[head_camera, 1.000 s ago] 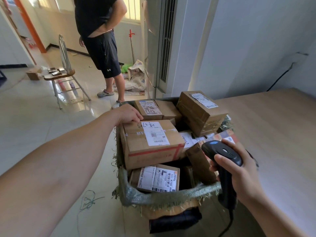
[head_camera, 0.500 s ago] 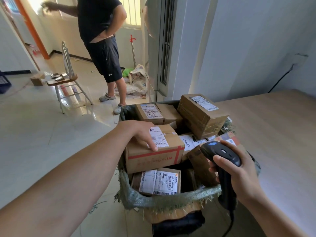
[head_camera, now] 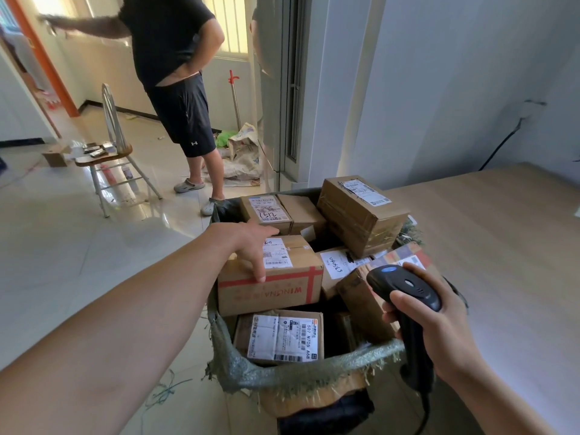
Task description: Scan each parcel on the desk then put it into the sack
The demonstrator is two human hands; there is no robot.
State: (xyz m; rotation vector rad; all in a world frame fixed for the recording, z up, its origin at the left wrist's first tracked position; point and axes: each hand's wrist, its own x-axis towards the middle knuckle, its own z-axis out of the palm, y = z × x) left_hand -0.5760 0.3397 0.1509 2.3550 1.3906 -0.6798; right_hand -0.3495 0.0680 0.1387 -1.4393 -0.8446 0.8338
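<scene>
A green woven sack (head_camera: pixel 301 370) stands open at the desk's left edge, filled with several cardboard parcels. My left hand (head_camera: pixel 251 243) rests on top of a brown parcel with red tape (head_camera: pixel 282 287), fingers spread straight over its top and front. My right hand (head_camera: pixel 439 328) grips a black barcode scanner (head_camera: pixel 405 288) over the sack's right side. Below the red-taped parcel lies a parcel with a white label (head_camera: pixel 282 337). A larger taped parcel (head_camera: pixel 361 215) sits at the sack's far right.
The wooden desk (head_camera: pixel 502 246) extends to the right. A person in black shorts (head_camera: pixel 182 114) stands beyond the sack. A chair (head_camera: pixel 110 152) with small items stands at the left on the tiled floor. Crumpled bags (head_camera: pixel 244 155) lie by the wall.
My left hand has slid from the parcel's far edge onto its top and front. The red-taped parcel has settled a little lower in the sack. The scanner hand has stayed put.
</scene>
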